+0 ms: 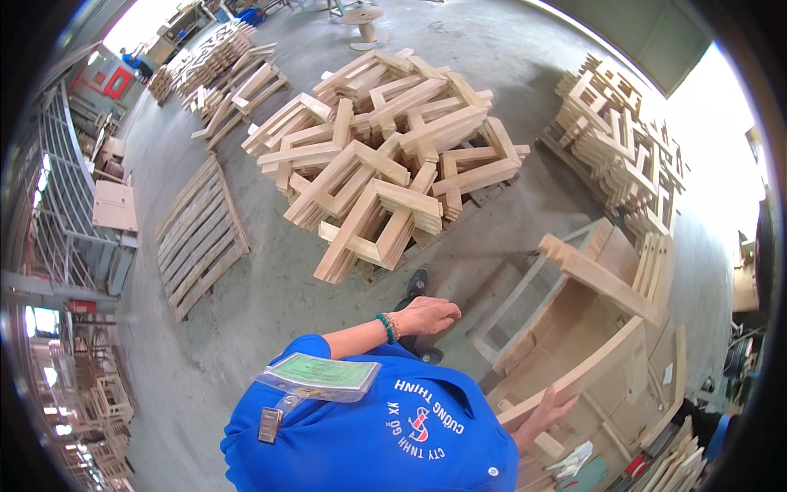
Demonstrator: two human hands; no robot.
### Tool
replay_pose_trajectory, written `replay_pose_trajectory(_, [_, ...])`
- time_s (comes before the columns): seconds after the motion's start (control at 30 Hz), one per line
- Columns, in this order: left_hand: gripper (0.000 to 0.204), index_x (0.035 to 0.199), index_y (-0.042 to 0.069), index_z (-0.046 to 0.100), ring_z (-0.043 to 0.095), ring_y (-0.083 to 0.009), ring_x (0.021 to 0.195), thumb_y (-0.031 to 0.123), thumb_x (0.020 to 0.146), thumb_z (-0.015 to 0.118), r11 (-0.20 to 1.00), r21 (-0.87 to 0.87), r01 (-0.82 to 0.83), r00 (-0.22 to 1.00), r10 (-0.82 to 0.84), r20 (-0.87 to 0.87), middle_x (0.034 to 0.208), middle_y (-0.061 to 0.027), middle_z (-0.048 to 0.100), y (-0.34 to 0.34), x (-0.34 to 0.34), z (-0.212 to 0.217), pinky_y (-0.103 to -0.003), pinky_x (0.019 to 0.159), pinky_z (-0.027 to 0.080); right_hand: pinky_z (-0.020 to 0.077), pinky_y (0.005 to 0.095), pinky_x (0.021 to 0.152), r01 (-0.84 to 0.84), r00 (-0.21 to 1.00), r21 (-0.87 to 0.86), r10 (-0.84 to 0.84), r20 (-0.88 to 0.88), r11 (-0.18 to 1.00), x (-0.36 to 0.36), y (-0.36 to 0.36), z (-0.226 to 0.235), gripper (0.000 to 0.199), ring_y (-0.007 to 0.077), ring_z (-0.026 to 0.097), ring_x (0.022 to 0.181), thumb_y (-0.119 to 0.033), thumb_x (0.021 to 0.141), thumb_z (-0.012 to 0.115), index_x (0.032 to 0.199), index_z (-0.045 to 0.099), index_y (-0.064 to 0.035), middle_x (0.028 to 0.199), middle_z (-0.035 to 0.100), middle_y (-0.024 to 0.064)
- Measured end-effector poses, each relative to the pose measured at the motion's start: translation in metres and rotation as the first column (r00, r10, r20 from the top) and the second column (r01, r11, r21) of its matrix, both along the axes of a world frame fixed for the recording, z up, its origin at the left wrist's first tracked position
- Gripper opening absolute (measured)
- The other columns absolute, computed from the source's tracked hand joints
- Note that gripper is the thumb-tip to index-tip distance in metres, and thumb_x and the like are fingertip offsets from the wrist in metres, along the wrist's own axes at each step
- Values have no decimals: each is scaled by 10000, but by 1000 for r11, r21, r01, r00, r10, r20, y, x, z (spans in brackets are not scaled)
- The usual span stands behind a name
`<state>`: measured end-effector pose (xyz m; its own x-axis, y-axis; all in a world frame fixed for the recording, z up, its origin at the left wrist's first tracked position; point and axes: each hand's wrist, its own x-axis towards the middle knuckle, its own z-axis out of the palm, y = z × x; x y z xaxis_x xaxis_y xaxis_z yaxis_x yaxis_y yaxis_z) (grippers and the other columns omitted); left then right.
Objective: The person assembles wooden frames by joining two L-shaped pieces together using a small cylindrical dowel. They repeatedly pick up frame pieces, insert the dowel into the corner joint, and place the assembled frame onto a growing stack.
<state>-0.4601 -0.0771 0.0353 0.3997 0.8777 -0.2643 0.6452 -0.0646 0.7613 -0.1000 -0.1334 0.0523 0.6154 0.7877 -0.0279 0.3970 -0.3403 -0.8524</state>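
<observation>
While the right hand point(548, 410) gripped the low end of a long slanted wooden rail point(586, 373), fingers curled on its edge w/ the palm under it, the left hand point(426, 315) hung free over the floor, fingers loosely together, holding nothing. That rail belonged to the chair-like wooden frame point(574, 303), which stood just right of the person's blue shirt point(369, 426). Risk, as I judged it: a one-handed hold at the very end of the rail could've let the frame twist or tip twd the legs, pinching fingers btwn rail and frame. Left of the frame lay bare concrete floor point(270, 303), decent room to swing. Beyond the frame, the big pile of wooden pieces point(385, 156) crowded the way; right of it a tall stack point(623, 139) stood close, so little clearance there. A flat pallet point(201, 238) sat far left of the frame, well apart.
</observation>
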Motion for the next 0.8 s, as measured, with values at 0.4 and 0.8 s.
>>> replay_pose_trajectory(0.4, [355, 1187, 93, 569, 610, -240, 1025, 302, 902, 591, 951, -309, -5, 967, 83, 239, 1084, -85, 637, 123, -75, 17, -357, 900, 467, 481, 437, 898, -503, 782, -214, 547, 300, 837, -183, 98, 42, 782, 404, 571, 1077, -105, 666, 696, 1389, 403, -51, 1186, 554, 226])
replay_pose_trajectory(0.8, [572, 1394, 137, 421, 467, -175, 1256, 311, 901, 651, 568, -805, 171, 47, 812, 582, 1351, -50, 508, 174, -124, 22, -406, 1064, 357, 521, 469, 711, -870, 394, -240, 900, 188, 431, -299, 221, 48, 844, 382, 607, 906, -127, 667, 737, 1416, 349, -132, 1035, 552, 163])
